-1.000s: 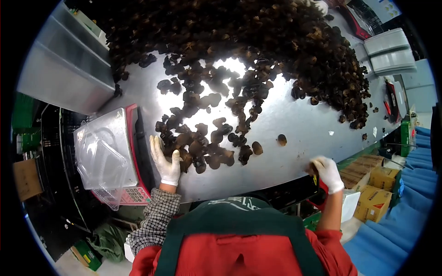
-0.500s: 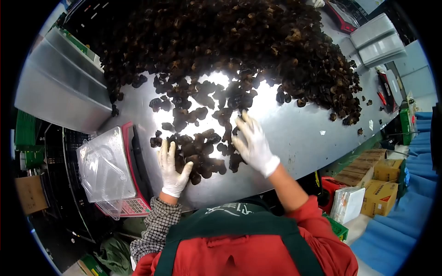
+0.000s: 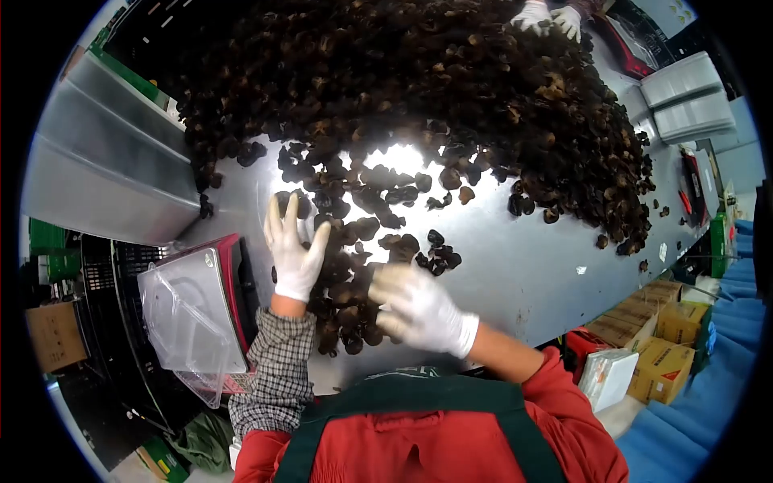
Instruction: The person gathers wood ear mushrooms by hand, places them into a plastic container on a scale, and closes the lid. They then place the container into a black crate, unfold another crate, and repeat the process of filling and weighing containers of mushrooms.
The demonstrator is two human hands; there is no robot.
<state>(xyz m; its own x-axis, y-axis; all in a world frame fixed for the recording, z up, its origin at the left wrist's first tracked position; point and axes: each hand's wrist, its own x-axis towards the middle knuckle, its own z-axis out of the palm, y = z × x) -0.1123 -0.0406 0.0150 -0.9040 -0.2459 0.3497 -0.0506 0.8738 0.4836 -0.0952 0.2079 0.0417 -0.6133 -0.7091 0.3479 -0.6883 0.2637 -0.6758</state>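
Note:
Dark brown, fungus-like pieces point(image 3: 386, 72) form a wide heap across the back of the metal table point(image 3: 515, 266). A looser patch point(image 3: 346, 310) of them lies near the front edge, between my hands. My left hand point(image 3: 295, 251), in a white glove, is at the left side of this patch with its fingers spread, touching a dark piece at the fingertips. My right hand point(image 3: 419, 306), also gloved, is at the patch's right side; it is blurred, its fingers point left over the pieces, and whether it holds any cannot be made out.
A red-framed scale point(image 3: 197, 310) with a clear plastic lid stands at the left, below a tall metal bin point(image 3: 113, 161). A co-worker's gloved hands point(image 3: 547, 18) touch the heap at the back right. Clear trays point(image 3: 688, 97) and cardboard boxes point(image 3: 660, 366) are at the right.
My left hand has moved up along the patch. My right hand has moved down and left, closer to the loose pieces. Both co-worker's hands now show at the back.

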